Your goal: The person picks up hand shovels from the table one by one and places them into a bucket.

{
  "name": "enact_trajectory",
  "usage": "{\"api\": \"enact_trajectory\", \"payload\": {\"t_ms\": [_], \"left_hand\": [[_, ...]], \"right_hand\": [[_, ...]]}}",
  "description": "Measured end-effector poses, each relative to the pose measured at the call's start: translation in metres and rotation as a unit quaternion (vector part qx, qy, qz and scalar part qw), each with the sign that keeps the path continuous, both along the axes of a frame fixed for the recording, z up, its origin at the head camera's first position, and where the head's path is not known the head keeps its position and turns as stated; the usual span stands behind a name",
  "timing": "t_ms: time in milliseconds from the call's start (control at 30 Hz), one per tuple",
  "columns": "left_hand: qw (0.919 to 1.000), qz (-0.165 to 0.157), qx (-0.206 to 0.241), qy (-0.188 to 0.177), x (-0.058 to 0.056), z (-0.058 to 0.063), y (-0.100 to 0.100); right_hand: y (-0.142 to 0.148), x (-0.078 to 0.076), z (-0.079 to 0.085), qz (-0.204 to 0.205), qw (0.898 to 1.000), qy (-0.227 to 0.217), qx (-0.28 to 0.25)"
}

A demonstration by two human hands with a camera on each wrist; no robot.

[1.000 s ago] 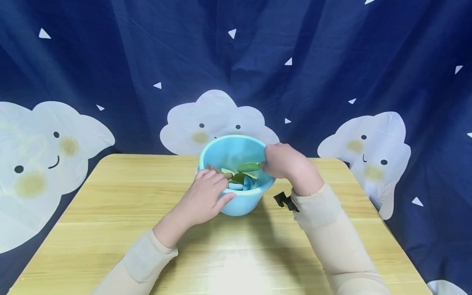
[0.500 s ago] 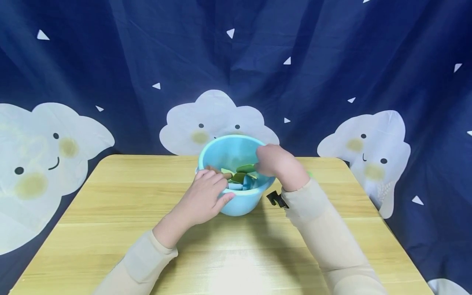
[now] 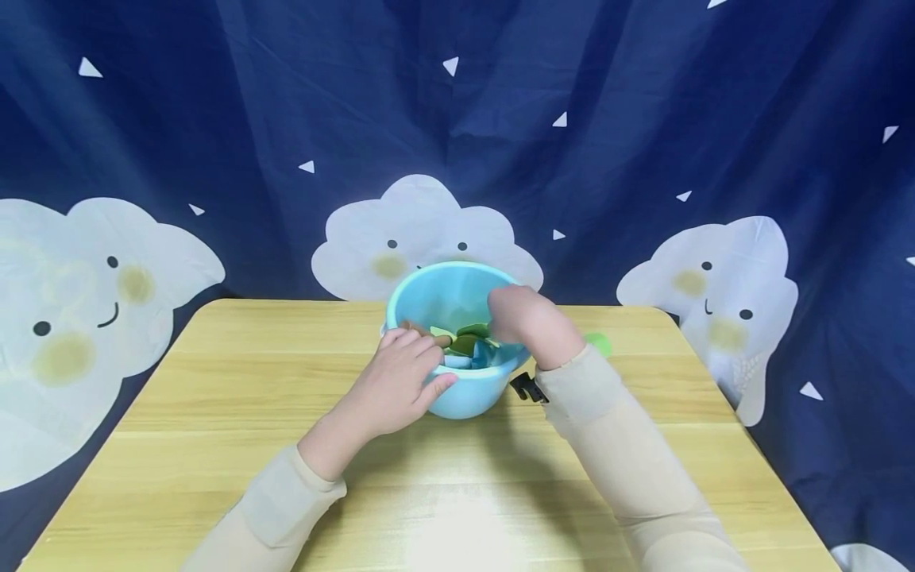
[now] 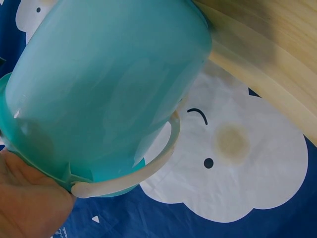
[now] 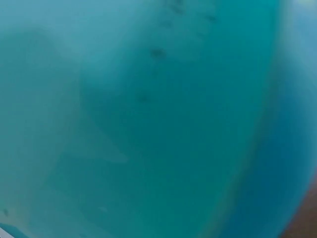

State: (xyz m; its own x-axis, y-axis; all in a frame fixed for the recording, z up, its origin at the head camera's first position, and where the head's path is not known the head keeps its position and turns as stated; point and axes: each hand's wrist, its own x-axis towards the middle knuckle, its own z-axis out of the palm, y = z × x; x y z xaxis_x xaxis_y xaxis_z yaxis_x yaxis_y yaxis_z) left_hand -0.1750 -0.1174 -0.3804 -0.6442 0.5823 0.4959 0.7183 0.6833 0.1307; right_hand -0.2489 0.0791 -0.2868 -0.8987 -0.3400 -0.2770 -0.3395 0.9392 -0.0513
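Note:
A light-blue bucket [image 3: 468, 395] stands on the table, tipped toward me in the head view. My left hand [image 3: 396, 377] grips its near-left rim, fingers over the edge and thumb outside. In the left wrist view, that hand [image 4: 29, 198] is at the rim beside the bucket's white handle [image 4: 133, 181]. My right hand [image 3: 532, 322] reaches over the right rim into the bucket; its fingertips are hidden. Inside lie green leaf-like pieces [image 3: 465, 343], a brown stick-like piece [image 3: 442, 341] and a blue piece [image 3: 482, 354]. The bucket's blurred wall [image 5: 163, 139] fills the right wrist view.
The wooden table [image 3: 250, 397] bears the bucket, with a dark blue cloud-print curtain [image 3: 593, 183] behind. A round green thing [image 3: 598, 343] shows on the table behind my right sleeve. A black buckle [image 3: 529, 388] hangs at the right wrist.
My right hand has moved left and lower into the bucket. The round green thing has come into sight beside the right sleeve. My left hand has stayed on the rim.

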Motion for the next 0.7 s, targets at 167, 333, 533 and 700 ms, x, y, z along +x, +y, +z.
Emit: {"api": "enact_trajectory", "payload": {"t_ms": [167, 333, 533, 700], "left_hand": [[1.0, 0.0, 0.001, -0.001, 0.001, 0.001, 0.0], [1.0, -0.002, 0.004, 0.0, 0.001, 0.001, 0.001], [1.0, 0.0, 0.003, 0.001, 0.0, 0.0, 0.001], [1.0, 0.0, 0.002, 0.001, 0.0, -0.001, 0.001]], "right_hand": [[-0.002, -0.001, -0.003, -0.002, 1.0, -0.004, -0.001], [-0.003, -0.002, -0.005, -0.002, 1.0, -0.008, -0.002], [-0.004, -0.004, -0.01, 0.009, 1.0, -0.004, 0.007], [-0.005, -0.006, -0.016, 0.011, 1.0, -0.012, 0.008]]}}
